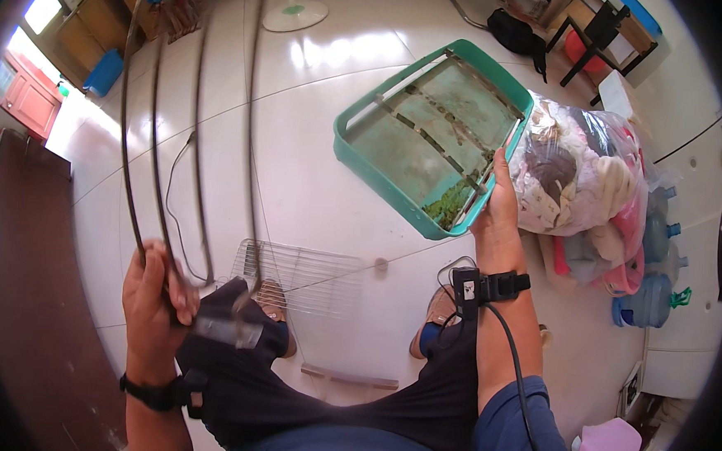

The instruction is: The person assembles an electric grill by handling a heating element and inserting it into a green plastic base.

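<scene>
My left hand [154, 291] is closed around the lower end of several long, thin dark metal rods [254, 95], which rise toward the upper left and are blurred. Just beside its fingers is a pale, see-through flat piece [226, 331], too smeared to name. My right hand [499, 202] grips the near right edge of a green plastic tray [388, 190], the thumb over the rim. Tilted in mid-air, the tray has a dirty, stained bottom, thin dark strips across it and bits of green leaf [449, 204] in its near corner.
On the tiled floor lie a wire rack [316, 281] by my left foot and a metal strip [350, 379] between my feet. A clear bag of soft items [579, 169] and blue water jugs [650, 301] stand right. A dark brown cabinet [31, 288] is left, a fan base [295, 16] far.
</scene>
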The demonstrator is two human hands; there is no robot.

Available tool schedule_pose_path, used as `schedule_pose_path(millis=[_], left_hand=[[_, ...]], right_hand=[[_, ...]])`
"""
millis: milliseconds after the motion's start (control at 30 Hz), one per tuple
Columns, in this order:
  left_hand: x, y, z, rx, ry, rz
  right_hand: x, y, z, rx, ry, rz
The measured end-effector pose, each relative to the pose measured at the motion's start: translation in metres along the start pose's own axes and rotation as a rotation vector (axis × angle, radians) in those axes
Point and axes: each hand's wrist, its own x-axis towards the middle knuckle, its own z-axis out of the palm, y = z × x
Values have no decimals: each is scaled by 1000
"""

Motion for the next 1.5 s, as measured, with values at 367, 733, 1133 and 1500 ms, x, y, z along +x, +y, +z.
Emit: schedule_pose_path(millis=[367, 733, 1133, 1500], left_hand=[[45, 5, 70, -101, -134, 124], [82, 19, 103, -136, -176, 23], [82, -5, 114, -86, -417, 108], [92, -48, 109, -16, -176, 30]], right_hand=[[-19, 11, 23, -66, -37, 106], [-42, 17, 39, -187, -139, 184], [-47, 26, 42, -293, -144, 236], [-52, 29, 43, -322, -167, 256]])
